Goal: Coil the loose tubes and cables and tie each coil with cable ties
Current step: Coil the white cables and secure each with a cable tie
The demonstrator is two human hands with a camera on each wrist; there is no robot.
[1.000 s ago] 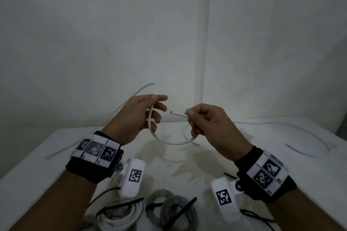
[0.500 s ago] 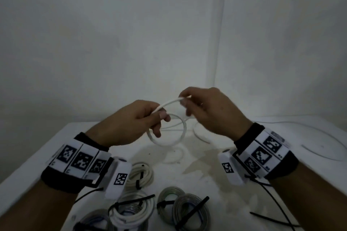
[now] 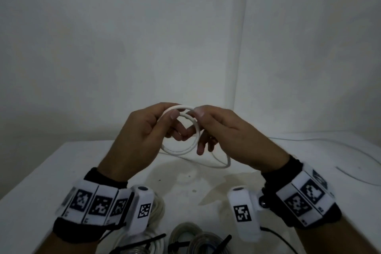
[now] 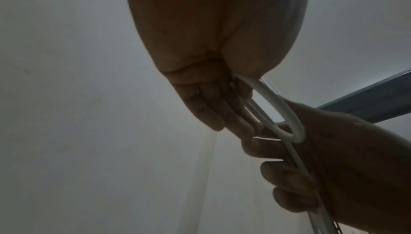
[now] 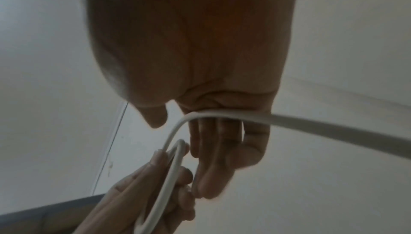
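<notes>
A thin white tube (image 3: 186,149) is wound into a small coil of about two loops, held in the air above the white table (image 3: 53,173). My left hand (image 3: 148,128) pinches the coil's top left between thumb and fingers. My right hand (image 3: 218,128) grips the tube at the coil's top right. The loose tail (image 3: 222,163) runs from my right hand down onto the table. The left wrist view shows the coil (image 4: 286,112) between both hands. In the right wrist view the tube (image 5: 333,127) crosses under my right hand's fingers.
Tied coils with black cable ties lie at the table's near edge: a white one (image 3: 142,243) and grey ones (image 3: 198,239). A loose thin tube (image 3: 350,150) curves across the right side. A black cable tie (image 3: 274,233) lies near my right wrist. Walls stand close behind.
Both hands have come closer together. The tube has gone from one open arc to a small coil of about two loops, with the right hand now at the coil's top.
</notes>
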